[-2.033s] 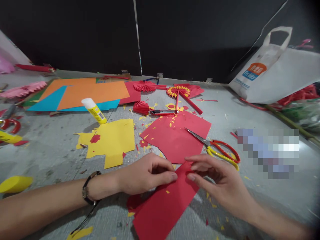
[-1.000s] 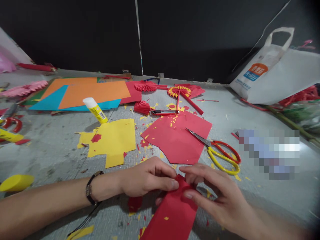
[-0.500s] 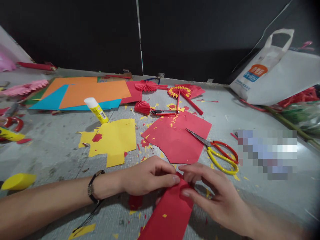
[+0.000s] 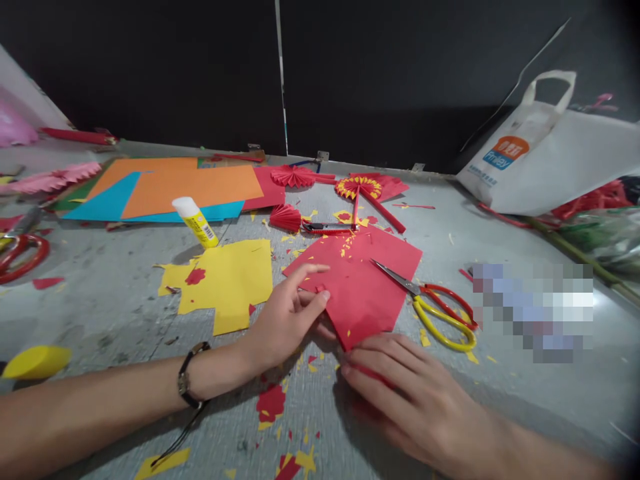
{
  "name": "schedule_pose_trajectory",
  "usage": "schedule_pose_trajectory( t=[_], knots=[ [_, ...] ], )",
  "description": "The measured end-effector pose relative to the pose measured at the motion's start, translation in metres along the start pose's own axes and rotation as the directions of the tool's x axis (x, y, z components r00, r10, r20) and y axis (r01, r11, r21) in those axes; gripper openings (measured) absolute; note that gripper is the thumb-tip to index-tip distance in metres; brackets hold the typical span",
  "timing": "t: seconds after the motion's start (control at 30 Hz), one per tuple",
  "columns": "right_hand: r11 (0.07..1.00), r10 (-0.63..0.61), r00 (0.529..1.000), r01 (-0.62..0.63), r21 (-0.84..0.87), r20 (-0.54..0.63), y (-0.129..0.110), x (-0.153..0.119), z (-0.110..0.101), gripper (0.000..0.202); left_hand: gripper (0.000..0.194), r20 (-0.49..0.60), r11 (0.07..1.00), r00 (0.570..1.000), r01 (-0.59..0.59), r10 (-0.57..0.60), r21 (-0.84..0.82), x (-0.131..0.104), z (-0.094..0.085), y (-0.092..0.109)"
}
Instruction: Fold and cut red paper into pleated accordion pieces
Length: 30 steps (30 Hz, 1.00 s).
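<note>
I see the right hand [image 4: 415,393] grip red paper [image 4: 356,335]; whether left hand [image 4: 290,313], at its ten o'clock, grips, I cannot tell.

Right of a glue stick [image 4: 195,221], scissors [image 4: 417,289] lie partly on a sheet [image 4: 367,293] seemingly touching a cutter [image 4: 320,227] behind.

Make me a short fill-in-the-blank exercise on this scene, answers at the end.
1. The glue stick has a ____ cap.
2. The black bracelet is worn on the ____ wrist.
3. The scissors whose blades lie over the large red sheet have one red handle and one ____ handle.
4. The paper touched by the right hand is ____.

Missing words: white; left; yellow; red.
</note>
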State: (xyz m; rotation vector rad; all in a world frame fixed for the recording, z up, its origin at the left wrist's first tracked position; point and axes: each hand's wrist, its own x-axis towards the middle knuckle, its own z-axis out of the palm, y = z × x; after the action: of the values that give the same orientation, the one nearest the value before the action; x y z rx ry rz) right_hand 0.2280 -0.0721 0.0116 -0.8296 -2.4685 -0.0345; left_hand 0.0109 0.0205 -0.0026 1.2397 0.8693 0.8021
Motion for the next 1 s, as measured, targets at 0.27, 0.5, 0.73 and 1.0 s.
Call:
schedule_pose_trajectory(
  t=[0.27,0.5,0.73,1.0],
  knots=[
    [0.985,0.165,0.985,-0.167,0.037,0.046,0.018,-0.009,0.004,0.024,0.029,0.113,0.990,0.993,-0.034,0.019,0.136,-0.004,-0.002,-0.008],
    [0.979,0.201,0.979,-0.200,-0.032,0.018,0.025,-0.013,0.001,0.029,0.017,0.157,0.974,0.987,-0.050,0.015,0.220,-0.006,-0.003,-0.004],
    [0.979,0.187,0.982,-0.186,-0.079,0.004,0.033,-0.019,0.002,0.029,0.016,0.211,0.801,0.946,-0.321,0.247,0.505,-0.008,-0.008,-0.006],
    [0.973,0.230,0.971,-0.229,-0.023,0.057,0.037,-0.023,0.002,0.046,0.024,0.562,0.053,0.657,-0.672,0.502,0.739,-0.009,-0.014,-0.003]
  ],
)
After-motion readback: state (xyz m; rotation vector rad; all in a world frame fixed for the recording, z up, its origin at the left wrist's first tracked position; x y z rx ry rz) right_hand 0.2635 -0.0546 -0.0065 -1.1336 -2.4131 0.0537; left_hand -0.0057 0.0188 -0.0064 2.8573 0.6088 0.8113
